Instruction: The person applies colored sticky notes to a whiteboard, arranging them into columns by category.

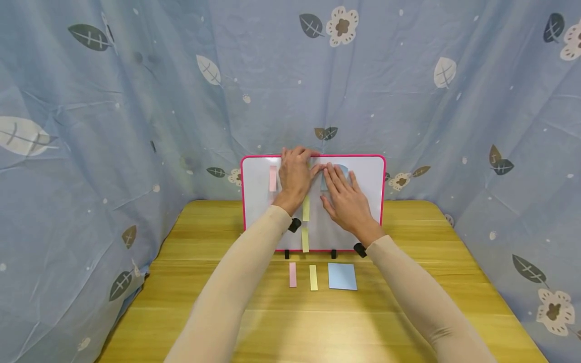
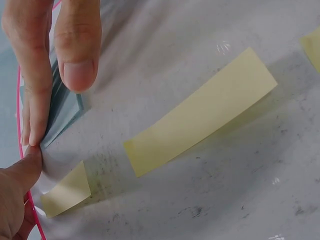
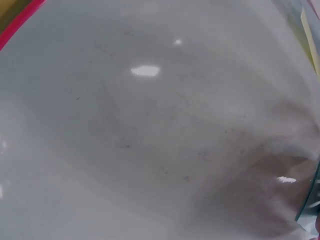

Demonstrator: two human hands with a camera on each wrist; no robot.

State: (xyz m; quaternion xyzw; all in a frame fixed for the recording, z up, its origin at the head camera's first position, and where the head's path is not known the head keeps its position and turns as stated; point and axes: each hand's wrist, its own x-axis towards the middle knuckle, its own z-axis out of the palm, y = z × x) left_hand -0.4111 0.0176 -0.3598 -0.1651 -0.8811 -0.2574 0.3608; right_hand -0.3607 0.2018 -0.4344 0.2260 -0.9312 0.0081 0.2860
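Note:
A whiteboard (image 1: pixel 373 184) with a pink rim stands upright on the table. My left hand (image 1: pixel 296 176) grips its top edge, fingers bent over the rim and thumb stretched rightward along the front face. With straight fingers, my right hand (image 1: pixel 348 205) presses a blue sticky note (image 2: pixel 65 114) against the upper right part of the board. The left thumb tip touches the right hand's fingertips beside that note. Most of the note is hidden under the right hand. Down the board's middle runs a column of yellow strips (image 2: pixel 200 112). A pink strip (image 1: pixel 273 179) is stuck at upper left.
On the table (image 1: pixel 408 262), before the board, lie a pink strip pad (image 1: pixel 292 275), a yellow strip pad (image 1: pixel 313 278) and a blue square pad (image 1: pixel 342 277). Black feet (image 1: pixel 333 254) support the board. A blue patterned curtain (image 1: pixel 272 75) hangs behind and at both sides.

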